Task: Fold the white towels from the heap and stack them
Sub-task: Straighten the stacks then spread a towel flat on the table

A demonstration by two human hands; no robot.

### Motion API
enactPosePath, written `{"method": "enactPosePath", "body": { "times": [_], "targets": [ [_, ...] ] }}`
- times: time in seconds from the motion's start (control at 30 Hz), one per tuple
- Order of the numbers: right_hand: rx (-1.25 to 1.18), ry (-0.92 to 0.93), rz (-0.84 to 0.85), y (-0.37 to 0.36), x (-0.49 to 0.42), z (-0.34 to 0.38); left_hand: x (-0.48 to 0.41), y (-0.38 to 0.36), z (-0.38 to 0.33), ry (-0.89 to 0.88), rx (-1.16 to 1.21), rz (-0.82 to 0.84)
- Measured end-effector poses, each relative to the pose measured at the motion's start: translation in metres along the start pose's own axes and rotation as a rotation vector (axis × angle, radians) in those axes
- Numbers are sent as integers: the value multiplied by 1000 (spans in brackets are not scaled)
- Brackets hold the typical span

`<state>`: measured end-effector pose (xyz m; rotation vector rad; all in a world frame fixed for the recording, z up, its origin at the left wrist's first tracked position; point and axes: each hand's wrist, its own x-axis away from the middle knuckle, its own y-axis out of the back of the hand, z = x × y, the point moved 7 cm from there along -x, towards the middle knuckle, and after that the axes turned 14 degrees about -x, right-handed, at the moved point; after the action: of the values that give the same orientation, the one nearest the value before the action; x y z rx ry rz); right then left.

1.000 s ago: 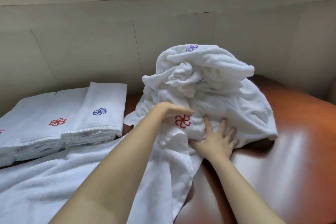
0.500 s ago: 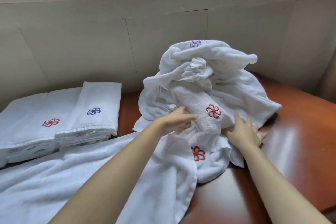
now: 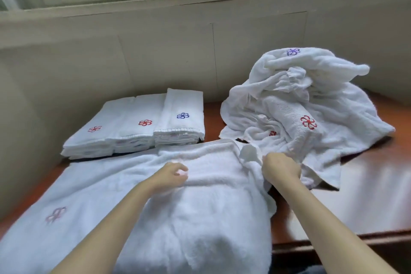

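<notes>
Now towel (image 3: 200, 207) lies spread on table (image 3: 367, 196) up front; heap (image 3: 311, 95) back R, 3 folded stacks (image 3: 138, 127) back L. R hand (image 3: 281, 167) grips towel's far R corner. L hand (image 3: 172, 173) on towel w/ fingers curled, blurred, can't tell if pinching.

We see a white towel (image 3: 133, 218) with a faint reddish flower under our left hand (image 3: 171, 173), a white heap (image 3: 333, 100) with red and purple flowers beyond our right hand (image 3: 281, 168), white stacks (image 3: 138, 127) with red and blue flowers beyond the left, and a red-brown table (image 3: 378, 162).
</notes>
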<state>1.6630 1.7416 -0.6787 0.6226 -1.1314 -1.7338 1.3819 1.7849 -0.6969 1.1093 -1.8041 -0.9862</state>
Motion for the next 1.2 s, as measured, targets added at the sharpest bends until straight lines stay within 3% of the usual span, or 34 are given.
{"method": "enactPosePath", "body": {
  "times": [0.07, 0.13, 0.2, 0.27, 0.33, 0.43, 0.5, 0.57, 0.63, 0.7, 0.93, 1.0, 1.1, 1.2],
  "targets": [
    [-221, 26, -1, -4, 11, 13, 13, -2, 16, 25, 25, -33],
    [-622, 33, 28, -9, 20, 20, 23, -9, 31, 25, -34, -44],
    [-1011, 75, 147, -13, 31, 29, 30, -15, 47, 52, -151, -32],
    [-1195, 131, 344, -20, 43, 30, 36, -18, 60, 87, -198, -37],
    [-1064, 163, 438, -29, 44, 21, 35, -15, 67, 99, -205, -75],
    [-707, 223, 314, -29, 46, 4, 32, -19, 66, 73, -257, -124],
    [-715, 209, 252, -26, 44, 0, 31, -21, 65, 71, -267, -148],
    [-746, 180, 42, -10, 39, -4, 30, -22, 65, 68, -273, -149],
    [-864, 57, -201, 15, 32, -22, 29, -21, 65, 67, -272, -148],
    [-886, -68, -318, 36, 27, -47, 28, -21, 63, 55, -275, -150],
    [-296, -401, -334, 48, 37, -110, 25, -27, 53, 33, -335, -147],
    [-143, -335, -356, 46, 36, -103, 26, -27, 51, 32, -345, -135],
    [-115, -14, -447, 47, 30, -59, 28, -25, 49, 34, -347, -128],
    [-83, 284, -406, 30, 28, -6, 30, -24, 48, 35, -343, -127]
  ]
}}
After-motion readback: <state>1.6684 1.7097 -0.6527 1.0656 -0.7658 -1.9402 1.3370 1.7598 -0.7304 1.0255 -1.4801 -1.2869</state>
